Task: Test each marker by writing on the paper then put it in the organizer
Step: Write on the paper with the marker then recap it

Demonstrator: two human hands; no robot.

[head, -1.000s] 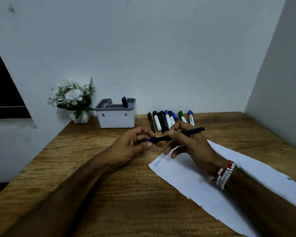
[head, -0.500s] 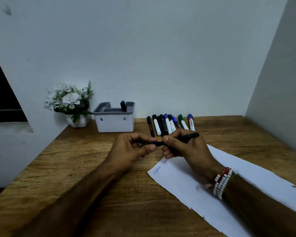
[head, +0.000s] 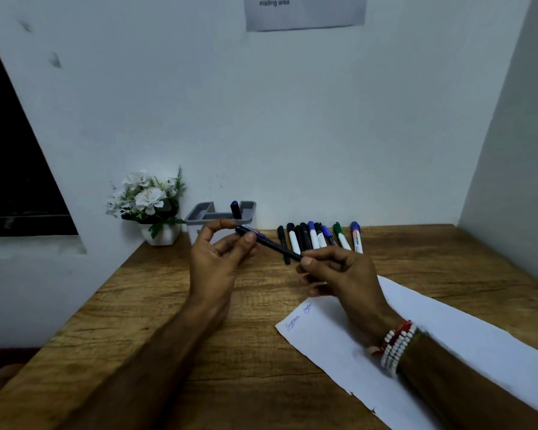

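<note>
Over the middle of the tabletop [head: 168,305], held clear of the wood: a black marker [head: 272,244], slanting from 10 to 4 o'clock. Pinched at the blue-banded far end by left hand [head: 218,262], thumb and fingers curled on it; gripped at the near end by right hand [head: 342,274], fingers curled round the barrel. At 11 o'clock from the hands, organizer [head: 199,216], with one stored marker [head: 235,209] upright inside. At 1 o'clock, a row [head: 314,238] lying side by side, untested by the look of it. At 5 o'clock, paper [head: 448,342], bearing two blue scribbles near its corner. Judged from two scribbles against one marker put away: test done, stowing in hand. Next, probably: let go with right, carry with left to 11 o'clock, tip upright, drop into a compartment without knocking the one already there.
</note>
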